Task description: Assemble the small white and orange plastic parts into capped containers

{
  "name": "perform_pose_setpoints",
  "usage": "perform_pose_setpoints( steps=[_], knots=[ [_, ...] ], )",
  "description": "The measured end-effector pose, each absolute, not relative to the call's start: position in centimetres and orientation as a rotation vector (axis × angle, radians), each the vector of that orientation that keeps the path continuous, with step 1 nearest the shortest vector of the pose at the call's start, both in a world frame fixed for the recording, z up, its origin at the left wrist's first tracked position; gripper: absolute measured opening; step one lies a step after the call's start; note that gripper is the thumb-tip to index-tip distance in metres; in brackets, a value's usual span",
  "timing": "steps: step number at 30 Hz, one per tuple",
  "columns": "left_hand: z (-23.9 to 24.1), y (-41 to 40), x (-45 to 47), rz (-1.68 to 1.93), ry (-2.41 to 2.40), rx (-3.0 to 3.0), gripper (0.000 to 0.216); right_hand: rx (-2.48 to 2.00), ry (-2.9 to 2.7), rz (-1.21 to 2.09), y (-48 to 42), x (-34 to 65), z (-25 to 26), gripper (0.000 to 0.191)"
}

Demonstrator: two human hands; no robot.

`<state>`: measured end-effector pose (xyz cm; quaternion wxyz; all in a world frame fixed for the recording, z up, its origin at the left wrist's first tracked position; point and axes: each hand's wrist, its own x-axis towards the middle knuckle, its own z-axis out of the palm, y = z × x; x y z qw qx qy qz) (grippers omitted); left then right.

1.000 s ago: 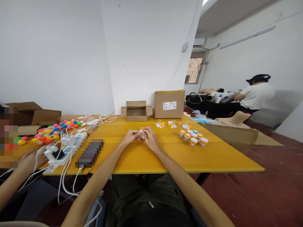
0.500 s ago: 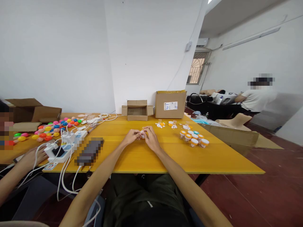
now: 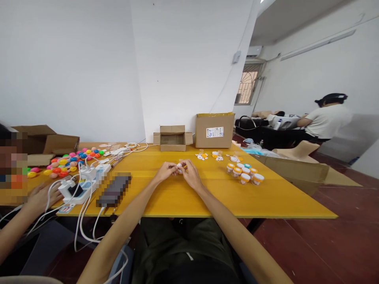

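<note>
Above the middle of the yellow table, my left hand (image 3: 166, 172) and my right hand (image 3: 190, 173) come together. Both have their fingers closed on a small round container with a white top (image 3: 179, 166). Its lower part is mostly covered by my fingers. Off to the right stands a group of small clear jars (image 3: 245, 179) with orange, white and teal lids. Behind them lie loose white and orange plastic pieces (image 3: 202, 157) in small clusters.
A small open carton (image 3: 173, 147) and a larger cardboard box (image 3: 213, 136) stand at the back. To the left are a power strip with cables (image 3: 79, 193), a dark phone (image 3: 115, 190) and colourful plastic balls (image 3: 72, 161). Another person's hand (image 3: 44, 195) rests beside the strip.
The view has shifted slightly. My right fingers have moved a little on the container, and more of its white top shows. Both hands stay at the same spot over the table.
</note>
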<state>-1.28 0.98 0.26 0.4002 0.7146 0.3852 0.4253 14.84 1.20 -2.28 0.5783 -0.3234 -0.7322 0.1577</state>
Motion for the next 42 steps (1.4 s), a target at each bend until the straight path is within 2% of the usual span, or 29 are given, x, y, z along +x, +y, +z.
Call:
perform_pose_setpoints(
  steps=[24, 42],
  knots=[
    [0.38, 0.76, -1.34, 1.066, 0.957, 1.786, 0.043, -0.752, -1.613, 0.591, 1.39, 14.67, -1.89, 0.009],
    [0.40, 0.88, -1.57, 1.059, 0.957, 1.793, 0.039, -0.759, -1.671, 0.454, 1.60, 14.78, -2.10, 0.017]
  ],
)
